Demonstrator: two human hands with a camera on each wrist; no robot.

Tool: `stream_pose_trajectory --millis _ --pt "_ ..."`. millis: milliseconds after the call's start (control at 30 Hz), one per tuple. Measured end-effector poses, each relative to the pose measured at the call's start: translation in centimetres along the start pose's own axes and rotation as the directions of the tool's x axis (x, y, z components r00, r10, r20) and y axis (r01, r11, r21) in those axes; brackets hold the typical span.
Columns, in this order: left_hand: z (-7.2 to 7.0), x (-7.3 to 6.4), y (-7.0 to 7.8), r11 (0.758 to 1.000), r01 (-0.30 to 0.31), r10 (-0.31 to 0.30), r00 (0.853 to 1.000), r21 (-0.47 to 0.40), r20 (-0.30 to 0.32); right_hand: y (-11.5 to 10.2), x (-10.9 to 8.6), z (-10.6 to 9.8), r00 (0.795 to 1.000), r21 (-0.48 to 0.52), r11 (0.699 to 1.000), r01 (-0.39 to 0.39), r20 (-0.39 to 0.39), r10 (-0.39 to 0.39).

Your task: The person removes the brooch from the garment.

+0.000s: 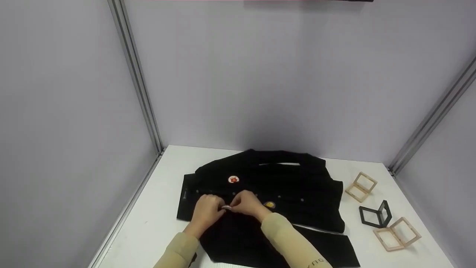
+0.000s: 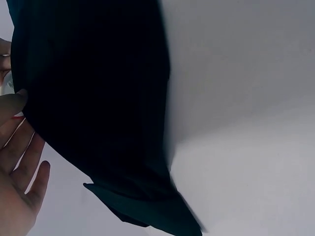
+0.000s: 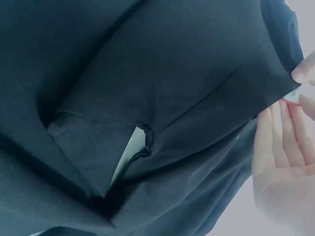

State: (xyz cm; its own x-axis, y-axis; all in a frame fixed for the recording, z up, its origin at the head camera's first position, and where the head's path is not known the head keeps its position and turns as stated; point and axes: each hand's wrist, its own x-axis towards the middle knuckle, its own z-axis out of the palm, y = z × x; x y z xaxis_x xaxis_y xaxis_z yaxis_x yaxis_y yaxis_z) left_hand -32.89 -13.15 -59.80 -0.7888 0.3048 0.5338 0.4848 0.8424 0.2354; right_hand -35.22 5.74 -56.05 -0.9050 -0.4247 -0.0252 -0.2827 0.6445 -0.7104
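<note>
Sleeves (image 1: 284,235), left hand (image 1: 207,211) and right hand (image 1: 248,203), both pinch-tight on badge (image 1: 226,207), three open cases (image 1: 361,187)

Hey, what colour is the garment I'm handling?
The garment looks black, clearest in the head view.

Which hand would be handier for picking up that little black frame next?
Probably the right hand: it is nearer the black frame, which sits right of the black garment; the left hand is farther away. Both hands pinch a small pale item, though.
</note>
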Motion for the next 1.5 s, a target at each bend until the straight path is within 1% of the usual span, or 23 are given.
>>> stream_pose_trajectory --millis 233,367,533,700,833,1033,1133,1267,1400,1500 --pt "0.2 0.3 0.0 1.0 -0.003 0.003 1.0 0.007 -0.015 0.0 0.3 0.3 0.999 -0.083 0.996 -0.019 -0.046 0.015" --pt "0.1 0.3 0.1 1.0 -0.003 0.003 1.0 0.0 -0.023 0.0 0.3 0.5 0.998 -0.141 0.99 -0.009 -0.065 0.0" --pt "0.2 0.3 0.2 1.0 -0.022 0.022 0.999 -0.003 -0.024 0.0 0.3 1.0 0.996 -0.225 0.974 0.012 -0.081 -0.031" --pt "0.2 0.1 0.2 0.999 -0.035 0.034 0.999 -0.013 -0.021 0.0 0.2 1.2 0.996 -0.243 0.97 0.03 -0.079 -0.051" --pt "0.3 0.0 0.2 0.999 -0.026 0.026 0.999 -0.021 -0.025 -0.1 0.2 1.4 0.996 -0.261 0.964 0.043 -0.067 -0.063" --pt "0.2 0.2 0.2 1.0 -0.019 0.018 0.999 -0.021 -0.03 -0.2 0.3 1.5 0.993 -0.301 0.951 0.068 -0.073 -0.095" --pt "0.3 0.1 0.2 0.999 -0.032 0.032 0.999 -0.021 -0.029 -0.2 0.3 1.7 0.991 -0.311 0.946 0.089 -0.072 -0.117" --pt "0.2 0.1 0.2 0.997 -0.07 0.069 0.997 -0.025 -0.024 -0.1 0.2 1.8 0.987 -0.314 0.942 0.12 -0.068 -0.149" --pt "0.0 0.1 0.1 0.994 -0.097 0.097 0.995 -0.045 -0.008 -0.1 0.1 1.9 0.986 -0.327 0.937 0.125 -0.068 -0.155" --pt "-0.1 0.1 -0.1 0.993 -0.101 0.102 0.995 -0.055 0.005 0.0 0.2 2.0 0.987 -0.345 0.931 0.117 -0.064 -0.148"
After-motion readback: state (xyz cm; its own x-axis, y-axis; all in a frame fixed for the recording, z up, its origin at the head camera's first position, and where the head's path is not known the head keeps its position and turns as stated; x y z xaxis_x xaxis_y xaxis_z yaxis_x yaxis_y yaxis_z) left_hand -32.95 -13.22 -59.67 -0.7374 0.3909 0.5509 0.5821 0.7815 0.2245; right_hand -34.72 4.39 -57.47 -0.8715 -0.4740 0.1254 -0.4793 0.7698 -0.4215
